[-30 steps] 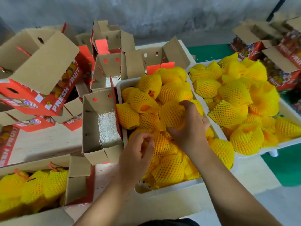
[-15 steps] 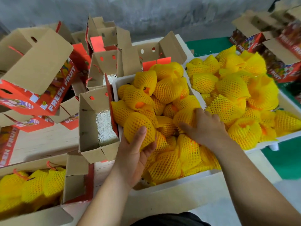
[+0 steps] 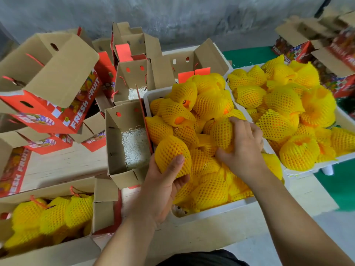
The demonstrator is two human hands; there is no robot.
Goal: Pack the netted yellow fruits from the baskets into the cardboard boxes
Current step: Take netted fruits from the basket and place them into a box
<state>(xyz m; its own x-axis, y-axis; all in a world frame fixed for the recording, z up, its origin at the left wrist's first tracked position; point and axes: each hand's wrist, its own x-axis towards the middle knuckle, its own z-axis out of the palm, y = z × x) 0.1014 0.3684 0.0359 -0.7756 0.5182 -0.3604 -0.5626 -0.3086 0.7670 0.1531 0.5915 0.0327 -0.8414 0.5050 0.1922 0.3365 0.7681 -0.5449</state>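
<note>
A white basket [image 3: 217,210] in the middle is heaped with yellow netted fruits. My left hand [image 3: 163,187] grips one netted fruit [image 3: 171,152] from below at the basket's left side, thumb across its front. My right hand [image 3: 244,148] reaches into the heap and curls around another netted fruit [image 3: 221,133]. Just left of the basket stands an open cardboard box [image 3: 117,150] with white shredded padding [image 3: 134,144] on its floor and no fruit inside. A second white basket [image 3: 330,162] of netted fruits sits at the right.
A box [image 3: 103,208] at the lower left holds several netted fruits. Several open red "FRESH FRUIT" cartons [image 3: 57,112] crowd the left and back of the wooden table [image 3: 57,166]. More cartons [image 3: 307,45] stand at the far right on a green floor [image 3: 343,189].
My left hand has taken a netted fruit and lifted it slightly at the basket's left side. My right hand shifted right in the heap and closed on another fruit.
</note>
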